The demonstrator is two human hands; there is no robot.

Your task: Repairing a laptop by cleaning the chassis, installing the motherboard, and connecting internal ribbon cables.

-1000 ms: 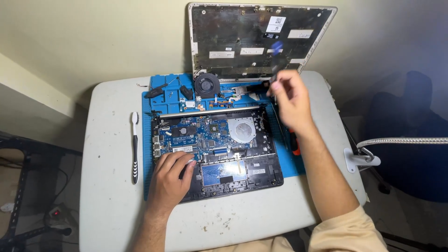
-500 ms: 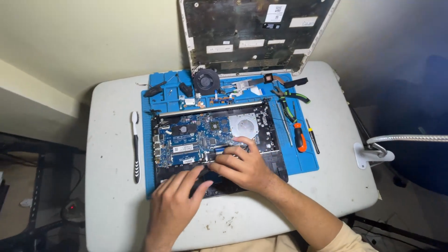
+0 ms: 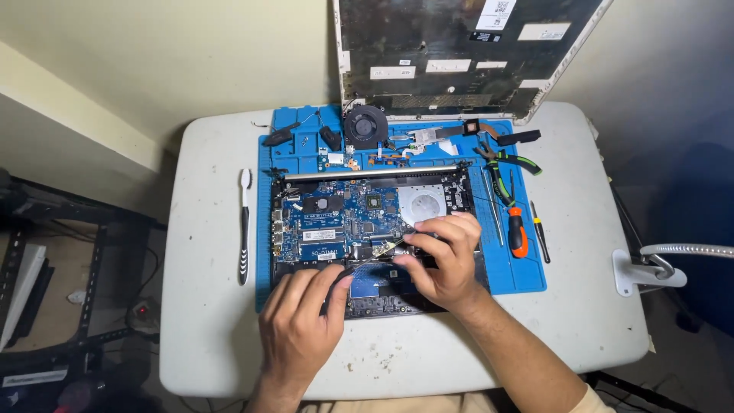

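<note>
Opened laptop (image 3: 367,229) lies on a blue mat (image 3: 527,268) on the white tabletop (image 3: 206,306), circuit board exposed. Left hand (image 3: 302,325) pinches a thin black tool (image 3: 367,260) angled over the board's lower edge. Right hand (image 3: 440,256) pinches the tool's far tip, fingers curled. Around: toothbrush (image 3: 244,226) left of the mat, fan (image 3: 365,126) above, pliers (image 3: 501,164) and orange-handled screwdriver (image 3: 518,229) to the right. Detached lid (image 3: 459,53) leans against the wall behind.

Blue circuit board (image 3: 348,218) in black laptop shell (image 3: 382,304). Bright blue mat (image 3: 527,275) on pale grey, speckled counter (image 3: 206,306). Orange-and-black screwdriver (image 3: 518,229). Green-handled pliers (image 3: 508,164). White-and-black brush (image 3: 244,226). Black fan (image 3: 365,126).
</note>
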